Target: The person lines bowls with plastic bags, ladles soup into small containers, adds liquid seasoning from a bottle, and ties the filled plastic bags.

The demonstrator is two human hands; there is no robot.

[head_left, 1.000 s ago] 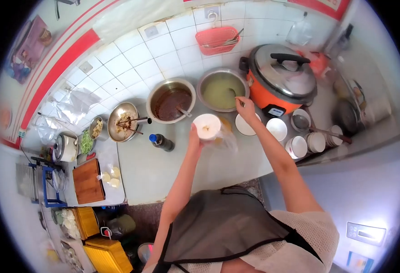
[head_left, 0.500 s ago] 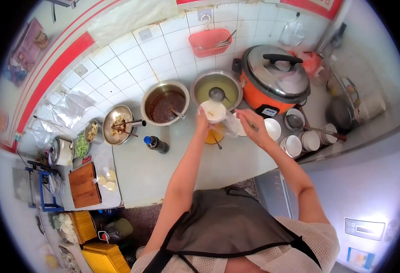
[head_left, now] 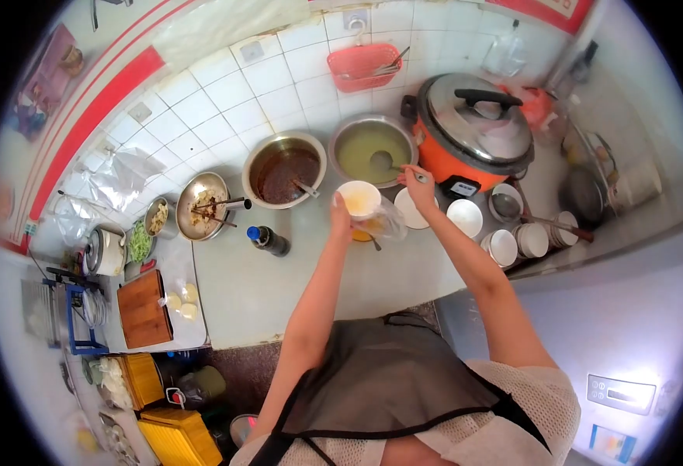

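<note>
My left hand (head_left: 341, 217) grips a white bowl (head_left: 358, 199) from its left side, and a clear plastic bag (head_left: 389, 220) hangs around it. Something yellowish lies inside the bowl. My right hand (head_left: 418, 185) is closed on the handle of a ladle (head_left: 381, 161), whose head is at the pale green liquid in a metal basin (head_left: 337, 132). Whether the head dips below the surface is hard to tell. Under the bag, partly hidden, is a yellow-orange container (head_left: 363, 235) with a spoon handle sticking out. A white bowl (head_left: 410, 211) sits beneath my right wrist.
A pot of dark sauce (head_left: 322, 175) stands left of the basin, a dark bottle with a blue cap (head_left: 270, 241) before it. An orange rice cooker (head_left: 448, 165) is at the right, near stacked white bowls (head_left: 532, 241). A cutting board (head_left: 143, 309) lies far left.
The ladle head has moved from above the held bowl back over the basin's liquid. My right hand has shifted up and left; the held bowl is slightly lower, its inside now more visible.
</note>
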